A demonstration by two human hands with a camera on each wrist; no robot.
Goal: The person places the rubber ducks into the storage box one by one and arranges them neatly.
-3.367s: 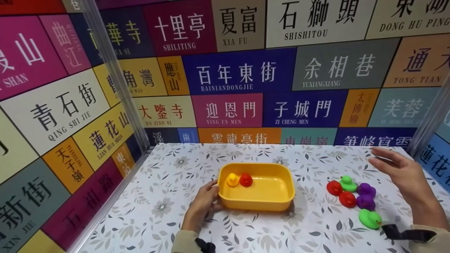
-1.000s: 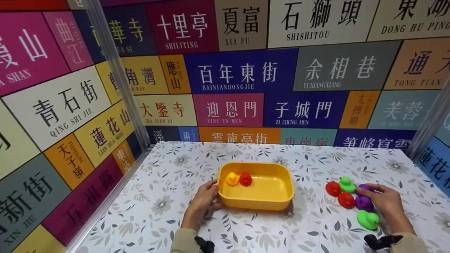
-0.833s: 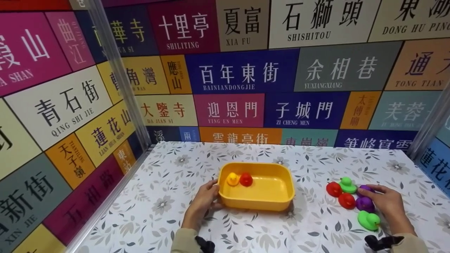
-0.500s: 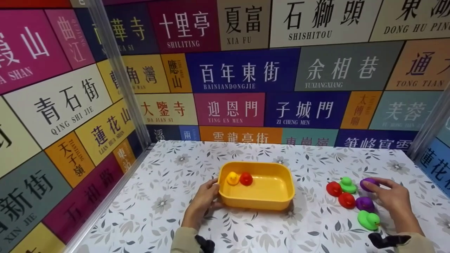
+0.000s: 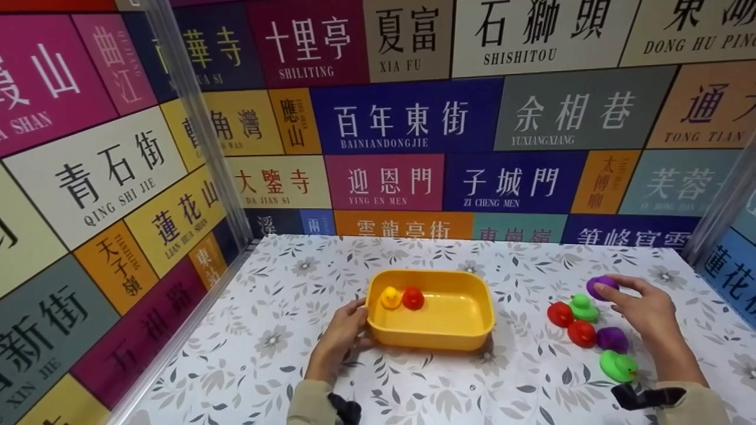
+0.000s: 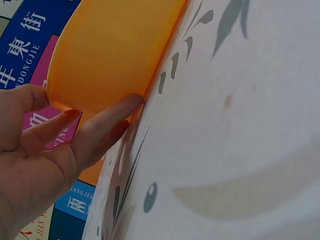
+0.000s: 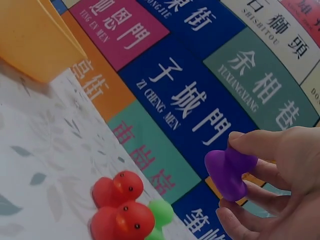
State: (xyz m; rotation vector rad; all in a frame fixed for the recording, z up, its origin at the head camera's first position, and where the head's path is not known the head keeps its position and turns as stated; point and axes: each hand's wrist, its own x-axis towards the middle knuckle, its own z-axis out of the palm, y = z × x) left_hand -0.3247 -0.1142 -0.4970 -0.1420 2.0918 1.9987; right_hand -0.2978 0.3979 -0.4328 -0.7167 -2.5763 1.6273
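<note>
In the head view my left hand (image 5: 338, 335) is at the left end of a yellow plastic bin (image 5: 434, 342). Its fairly straight fingers (image 6: 102, 122) touch the outside wall between rim and base in the left wrist view. The bin holds a yellow rubber duck (image 5: 390, 298) and a red one (image 5: 413, 298). With thumb and fingers, my right hand (image 5: 649, 307) pinches a purple rubber duck (image 7: 225, 172), raised off the table behind the loose ducks. Below lie two red ducks (image 5: 582, 333), a green duck (image 5: 583, 308), another purple duck (image 5: 612, 340) and a second green duck (image 5: 618, 366).
A white tablecloth (image 5: 283, 378) with grey leaves and flowers covers the table. Behind it stands a wall (image 5: 407, 121) of coloured name panels, and clear upright posts (image 5: 198, 118) mark the corners. Patterned tabletop separates the bin from the loose ducks.
My right hand came down to the ducks, took hold of the far purple duck, lifted it and carried it back and slightly left. My left hand and the bin stay in place.
</note>
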